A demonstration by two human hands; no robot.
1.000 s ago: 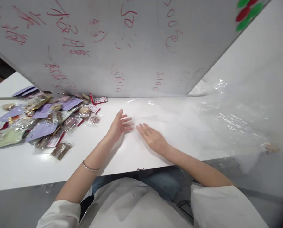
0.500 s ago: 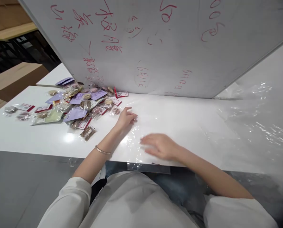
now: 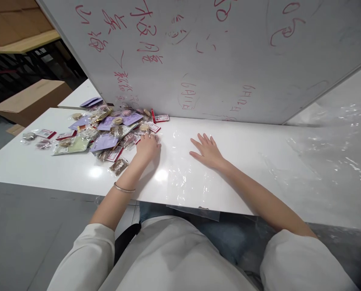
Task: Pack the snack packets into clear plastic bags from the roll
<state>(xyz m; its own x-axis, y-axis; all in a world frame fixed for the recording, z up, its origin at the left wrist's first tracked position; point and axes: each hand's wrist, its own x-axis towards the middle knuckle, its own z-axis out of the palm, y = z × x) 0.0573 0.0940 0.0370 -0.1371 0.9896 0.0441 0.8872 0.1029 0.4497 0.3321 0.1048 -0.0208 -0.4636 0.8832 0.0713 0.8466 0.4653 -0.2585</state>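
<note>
Left hand [image 3: 148, 147] is curled about half closed over the right edge of the packet pile [image 3: 104, 142], and I can't tell if it's got hold of anything, fingers hide whatever's underneath. Right hand [image 3: 207, 152] is spread wide, palm down, gripping nothing, on or just above the clear plastic film [image 3: 188, 178] lying on the white table [image 3: 77, 169] and poking past its front edge. My guess: that flat palm keeps slippery film from sliding, and the pile sits off left so the plastic gets its own space
</note>
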